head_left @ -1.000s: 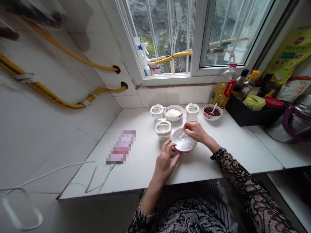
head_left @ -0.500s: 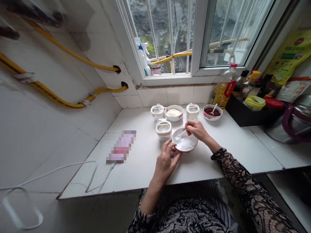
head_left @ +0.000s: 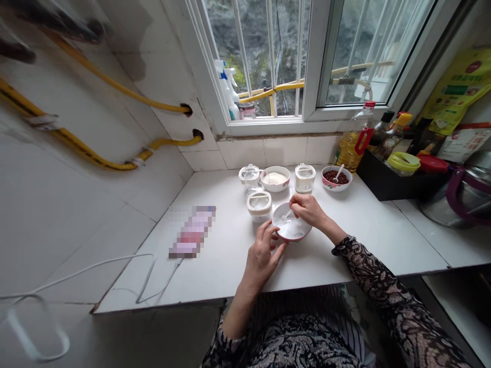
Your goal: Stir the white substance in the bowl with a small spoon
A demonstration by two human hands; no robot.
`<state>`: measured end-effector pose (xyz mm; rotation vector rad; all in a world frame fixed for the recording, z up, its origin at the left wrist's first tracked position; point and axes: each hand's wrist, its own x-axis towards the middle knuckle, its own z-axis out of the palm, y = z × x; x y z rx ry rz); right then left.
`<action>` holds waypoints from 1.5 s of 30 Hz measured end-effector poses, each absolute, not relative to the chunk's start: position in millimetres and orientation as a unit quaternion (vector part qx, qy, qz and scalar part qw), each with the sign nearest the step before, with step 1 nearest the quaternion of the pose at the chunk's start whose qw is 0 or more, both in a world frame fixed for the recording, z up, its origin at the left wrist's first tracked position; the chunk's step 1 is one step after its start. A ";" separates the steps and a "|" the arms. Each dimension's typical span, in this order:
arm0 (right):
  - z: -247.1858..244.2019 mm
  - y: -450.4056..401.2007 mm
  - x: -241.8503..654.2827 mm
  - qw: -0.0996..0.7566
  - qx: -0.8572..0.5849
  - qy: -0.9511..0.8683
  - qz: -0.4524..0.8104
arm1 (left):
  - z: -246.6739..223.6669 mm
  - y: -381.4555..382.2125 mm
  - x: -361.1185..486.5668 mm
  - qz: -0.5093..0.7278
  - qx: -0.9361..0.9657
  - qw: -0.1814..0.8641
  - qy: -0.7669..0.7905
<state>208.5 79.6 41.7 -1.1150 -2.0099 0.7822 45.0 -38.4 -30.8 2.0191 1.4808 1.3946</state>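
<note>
As we look down on the white tiled worktop [head_left: 222,271], our right hand [head_left: 309,210] pinches a slim white spoon [head_left: 285,216], its long axis slanting down-left into a round white ceramic bowl [head_left: 293,239] with a red rim. Our half-open left hand [head_left: 261,258] has its curled fingers [head_left: 269,230] at that bowl's edge, gripping or merely resting, we cannot tell. Just beyond stand three squat lidded jars [head_left: 259,206], a small bowl of pale paste [head_left: 275,179] and a small bowl of dark red beans [head_left: 336,177].

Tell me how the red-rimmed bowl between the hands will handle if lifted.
The bowl looks like glazed ceramic, so it is probably fragile and fairly heavy for its size. Its smooth rim could feel slippery under the left hand. It looks shallow, so tilting it might spill the white contents, especially with the spoon from the right hand resting inside.
</note>
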 end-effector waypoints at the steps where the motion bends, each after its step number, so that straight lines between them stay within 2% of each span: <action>1: 41.1 79.2 207.8 0.348 -0.429 -0.775 0.307 | -30.8 -38.3 44.9 0.482 0.699 0.136 0.511; 14: 47.0 91.3 215.5 0.403 -0.415 -0.630 0.518 | -30.9 -38.5 45.1 0.478 0.695 0.146 0.517; 19: 52.2 92.4 218.9 0.419 -0.407 -0.598 0.548 | -29.0 -39.0 45.8 0.479 0.693 0.148 0.518; 22: 51.7 87.1 213.3 0.454 -0.375 -0.616 0.523 | -27.5 -39.2 45.9 0.478 0.695 0.150 0.516; 25: 48.5 77.2 201.6 0.487 -0.330 -0.677 0.442 | -27.4 -39.2 45.6 0.478 0.695 0.150 0.515; 30: 42.8 66.8 186.5 0.416 -0.274 -0.849 0.179 | -28.3 -39.0 44.9 0.479 0.697 0.148 0.513; 32: 43.8 65.9 186.3 0.401 -0.262 -0.868 0.133 | -28.4 -38.9 45.0 0.481 0.697 0.146 0.511; 38: 58.6 65.5 202.9 0.451 -0.352 -0.793 0.210 | -29.0 -39.0 45.8 0.480 0.695 0.143 0.516; 41: 61.9 69.8 213.7 0.440 -0.381 -0.771 0.258 | -29.1 -39.2 45.5 0.478 0.694 0.147 0.518; 45: 56.7 76.7 218.8 0.396 -0.423 -0.771 0.263 | -28.4 -39.2 44.8 0.479 0.694 0.150 0.516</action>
